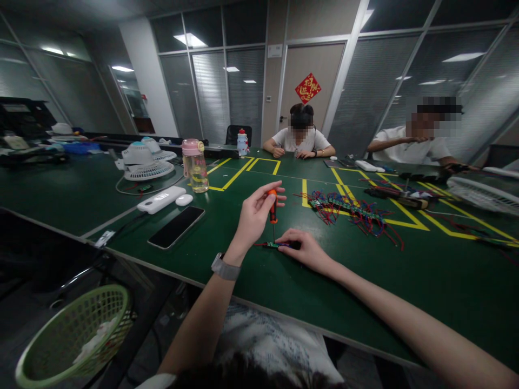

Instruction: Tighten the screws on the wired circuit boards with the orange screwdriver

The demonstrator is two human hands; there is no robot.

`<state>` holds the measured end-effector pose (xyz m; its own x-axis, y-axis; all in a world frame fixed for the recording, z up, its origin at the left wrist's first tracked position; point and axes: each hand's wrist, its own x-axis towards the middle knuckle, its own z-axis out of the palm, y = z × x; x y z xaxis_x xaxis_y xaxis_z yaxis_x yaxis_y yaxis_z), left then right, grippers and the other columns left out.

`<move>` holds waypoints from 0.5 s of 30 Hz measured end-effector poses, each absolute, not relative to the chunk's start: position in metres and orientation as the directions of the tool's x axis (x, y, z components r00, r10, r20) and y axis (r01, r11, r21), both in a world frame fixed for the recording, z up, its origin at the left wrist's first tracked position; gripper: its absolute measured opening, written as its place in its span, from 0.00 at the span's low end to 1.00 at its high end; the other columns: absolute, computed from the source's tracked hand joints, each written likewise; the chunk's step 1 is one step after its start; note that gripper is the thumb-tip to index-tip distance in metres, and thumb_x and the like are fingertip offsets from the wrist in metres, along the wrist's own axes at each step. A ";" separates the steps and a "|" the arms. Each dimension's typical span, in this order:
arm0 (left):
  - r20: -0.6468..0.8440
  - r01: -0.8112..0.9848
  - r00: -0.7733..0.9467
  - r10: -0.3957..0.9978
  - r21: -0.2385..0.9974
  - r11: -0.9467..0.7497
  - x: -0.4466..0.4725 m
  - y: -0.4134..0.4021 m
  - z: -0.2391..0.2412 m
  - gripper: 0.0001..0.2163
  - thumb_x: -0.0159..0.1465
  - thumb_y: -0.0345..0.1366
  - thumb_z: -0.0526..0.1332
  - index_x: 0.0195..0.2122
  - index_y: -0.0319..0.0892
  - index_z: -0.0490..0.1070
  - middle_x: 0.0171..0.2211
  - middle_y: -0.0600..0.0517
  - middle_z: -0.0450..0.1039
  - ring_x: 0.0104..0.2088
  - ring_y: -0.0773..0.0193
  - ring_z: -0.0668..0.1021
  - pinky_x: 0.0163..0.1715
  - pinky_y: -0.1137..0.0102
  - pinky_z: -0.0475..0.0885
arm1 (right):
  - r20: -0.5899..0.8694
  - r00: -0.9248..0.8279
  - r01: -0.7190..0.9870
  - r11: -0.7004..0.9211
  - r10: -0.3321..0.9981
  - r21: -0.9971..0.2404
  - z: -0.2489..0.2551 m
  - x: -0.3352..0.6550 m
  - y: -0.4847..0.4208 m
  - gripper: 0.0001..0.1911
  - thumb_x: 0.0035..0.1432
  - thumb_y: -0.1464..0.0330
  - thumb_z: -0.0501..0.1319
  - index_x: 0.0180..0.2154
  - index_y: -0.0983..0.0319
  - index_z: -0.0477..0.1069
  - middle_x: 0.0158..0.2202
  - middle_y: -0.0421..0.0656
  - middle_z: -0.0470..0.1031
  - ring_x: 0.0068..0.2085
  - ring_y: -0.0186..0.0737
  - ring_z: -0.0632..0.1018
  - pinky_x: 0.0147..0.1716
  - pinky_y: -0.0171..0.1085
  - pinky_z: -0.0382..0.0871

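My left hand holds an upright screwdriver with an orange and black handle, the thumb against its side and the other fingers stretched behind. The screwdriver's shaft points down at a small green circuit board lying on the table. My right hand rests on the table and pinches the board's right end between thumb and fingers. A red wire sticks out on the board's left side. Whether the tip touches a screw is too small to tell.
On the green table lie a phone, a white power strip, a round white case and a pink-lidded bottle. Wired boards lie to the right. Two people sit across. A green basket stands below left.
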<state>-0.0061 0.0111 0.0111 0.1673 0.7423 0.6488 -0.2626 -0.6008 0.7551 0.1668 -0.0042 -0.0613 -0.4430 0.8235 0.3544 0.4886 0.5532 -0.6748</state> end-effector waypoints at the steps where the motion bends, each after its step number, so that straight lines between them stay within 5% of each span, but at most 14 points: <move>1: 0.649 -0.244 0.135 0.748 0.754 -0.610 -0.006 0.011 0.011 0.12 0.64 0.36 0.59 0.48 0.42 0.72 0.42 0.48 0.73 0.38 0.64 0.78 0.39 0.68 0.75 | 0.354 -0.442 0.491 0.553 0.824 -0.674 -0.061 0.167 -0.004 0.08 0.56 0.71 0.63 0.39 0.63 0.79 0.35 0.45 0.76 0.36 0.39 0.75 0.37 0.38 0.68; 6: 0.693 -0.014 0.026 0.721 0.721 -0.693 -0.009 0.014 0.011 0.09 0.61 0.37 0.62 0.41 0.43 0.77 0.40 0.50 0.71 0.37 0.67 0.75 0.37 0.73 0.72 | 0.351 -0.440 0.498 0.549 0.827 -0.671 -0.062 0.167 -0.004 0.09 0.56 0.70 0.63 0.39 0.63 0.79 0.35 0.46 0.76 0.36 0.40 0.75 0.37 0.38 0.68; 10: 0.662 -0.223 0.140 0.736 0.745 -0.628 -0.008 0.016 0.009 0.14 0.67 0.36 0.52 0.51 0.45 0.72 0.48 0.47 0.72 0.45 0.63 0.76 0.44 0.67 0.73 | 0.359 -0.440 0.490 0.555 0.823 -0.673 -0.063 0.167 -0.004 0.09 0.56 0.69 0.63 0.38 0.63 0.79 0.34 0.46 0.76 0.36 0.40 0.75 0.37 0.37 0.68; 15: 0.649 -0.167 0.046 0.760 0.755 -0.635 -0.008 0.014 0.009 0.11 0.58 0.36 0.65 0.43 0.42 0.76 0.38 0.50 0.75 0.36 0.66 0.78 0.37 0.71 0.74 | 0.358 -0.438 0.488 0.553 0.824 -0.675 -0.062 0.167 -0.004 0.08 0.56 0.69 0.63 0.38 0.62 0.79 0.34 0.45 0.76 0.37 0.39 0.76 0.37 0.37 0.68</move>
<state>-0.0079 0.0145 0.0093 0.0457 0.7596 0.6487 -0.1665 -0.6345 0.7547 0.1666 -0.0039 -0.0625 -0.4383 0.8242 0.3584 0.4885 0.5532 -0.6748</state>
